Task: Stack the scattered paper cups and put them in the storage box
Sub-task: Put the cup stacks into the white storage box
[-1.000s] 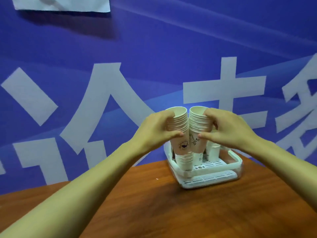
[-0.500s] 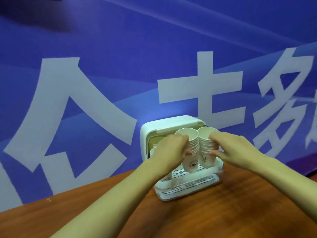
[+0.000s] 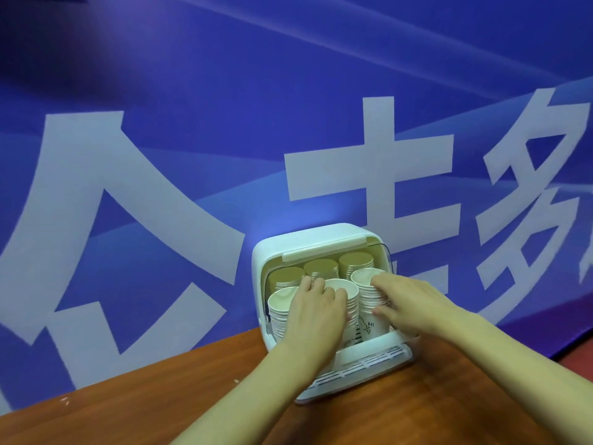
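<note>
A white storage box [image 3: 308,242] stands open at the table's far edge, against the blue wall. Three stacks of paper cups [image 3: 321,268] fill its back row. A third front stack [image 3: 279,300] stands at the front left. My left hand [image 3: 316,313] grips the middle front stack [image 3: 348,292], and my right hand [image 3: 414,300] grips the right front stack [image 3: 365,281], which has a small drawing on its side. Both stacks stand upright inside the box, side by side.
The box's slatted white tray [image 3: 369,364] juts out toward me over the brown wooden table [image 3: 160,406]. A blue banner [image 3: 192,155] with large white characters rises right behind the box.
Both hands have carried their cup stacks down and forward into the front row of the box. The view has moved closer and tilted, showing the box's open top.
</note>
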`<state>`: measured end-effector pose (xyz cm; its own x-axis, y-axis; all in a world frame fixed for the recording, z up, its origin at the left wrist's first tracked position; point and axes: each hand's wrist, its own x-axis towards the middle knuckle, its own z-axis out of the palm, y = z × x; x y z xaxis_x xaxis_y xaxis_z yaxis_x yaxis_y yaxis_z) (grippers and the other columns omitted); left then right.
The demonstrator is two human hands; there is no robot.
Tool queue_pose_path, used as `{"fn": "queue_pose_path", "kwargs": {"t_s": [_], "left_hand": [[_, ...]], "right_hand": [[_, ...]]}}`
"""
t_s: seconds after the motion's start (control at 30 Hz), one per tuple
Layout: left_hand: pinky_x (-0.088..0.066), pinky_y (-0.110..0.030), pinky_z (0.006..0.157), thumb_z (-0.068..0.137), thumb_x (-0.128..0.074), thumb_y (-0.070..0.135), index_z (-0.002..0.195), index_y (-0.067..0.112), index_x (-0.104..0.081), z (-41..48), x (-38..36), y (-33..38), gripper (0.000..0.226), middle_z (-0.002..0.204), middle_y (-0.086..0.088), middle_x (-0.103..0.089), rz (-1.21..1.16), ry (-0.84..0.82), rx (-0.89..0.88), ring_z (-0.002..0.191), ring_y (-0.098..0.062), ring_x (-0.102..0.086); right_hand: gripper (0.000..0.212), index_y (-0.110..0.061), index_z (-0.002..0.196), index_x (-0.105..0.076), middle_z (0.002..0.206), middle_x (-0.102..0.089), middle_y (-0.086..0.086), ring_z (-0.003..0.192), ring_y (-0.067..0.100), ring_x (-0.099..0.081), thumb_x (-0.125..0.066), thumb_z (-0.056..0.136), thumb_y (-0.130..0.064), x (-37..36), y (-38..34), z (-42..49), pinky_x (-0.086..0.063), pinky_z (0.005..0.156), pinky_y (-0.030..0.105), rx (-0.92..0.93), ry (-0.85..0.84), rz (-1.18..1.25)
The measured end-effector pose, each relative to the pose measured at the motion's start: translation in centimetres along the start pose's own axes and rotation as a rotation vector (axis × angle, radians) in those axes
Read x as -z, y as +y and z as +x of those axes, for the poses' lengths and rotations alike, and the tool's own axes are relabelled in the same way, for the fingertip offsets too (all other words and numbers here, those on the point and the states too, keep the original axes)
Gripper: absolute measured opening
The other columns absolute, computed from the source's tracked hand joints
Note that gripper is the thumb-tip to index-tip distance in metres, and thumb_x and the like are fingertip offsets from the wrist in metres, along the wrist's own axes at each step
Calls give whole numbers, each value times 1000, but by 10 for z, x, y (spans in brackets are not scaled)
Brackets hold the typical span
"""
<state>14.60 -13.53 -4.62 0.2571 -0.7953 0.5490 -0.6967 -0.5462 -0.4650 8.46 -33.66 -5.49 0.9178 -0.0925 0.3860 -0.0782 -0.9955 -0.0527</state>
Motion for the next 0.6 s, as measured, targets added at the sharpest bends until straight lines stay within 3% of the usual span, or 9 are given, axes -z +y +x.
{"fn": "queue_pose_path", "kwargs": {"t_s": [0.13,0.43,0.5,0.6], "left_hand": [[-36,-45,87,89,-52,46,87,17,-56,-3,-9,2,30,82,-8,-65,-12,-13,72,88,-30,-53],[-35,-43,83,83,-54,48,100,19,-52,-9,-2,2,34,95,-3,-59,-99,113,75,91,-28,-49],[-35,-41,81,86,-50,49,108,20,-55,-9,8,-5,37,100,0,-58,-129,160,76,92,-26,-49],[-39,-40,82,91,-50,44,108,24,-59,-9,29,-28,28,99,7,-62,-273,314,190,93,-21,-54]], "right_hand": [[28,-36,92,-31,96,-46,-13,85,15,-51,-58,91,-43,-8,-1,2,-45,69,35,44,24,-4],[28,-33,94,-30,96,-39,-13,92,20,-57,-54,91,-46,-5,-6,1,-45,68,38,48,0,-45],[28,-32,109,-41,109,-52,-13,93,20,-61,-55,90,-48,1,-6,-2,-49,72,40,30,28,-26],[43,-34,130,-44,129,-57,-17,93,15,-65,-55,90,-46,11,-2,-7,-46,71,35,19,129,-8]]}}
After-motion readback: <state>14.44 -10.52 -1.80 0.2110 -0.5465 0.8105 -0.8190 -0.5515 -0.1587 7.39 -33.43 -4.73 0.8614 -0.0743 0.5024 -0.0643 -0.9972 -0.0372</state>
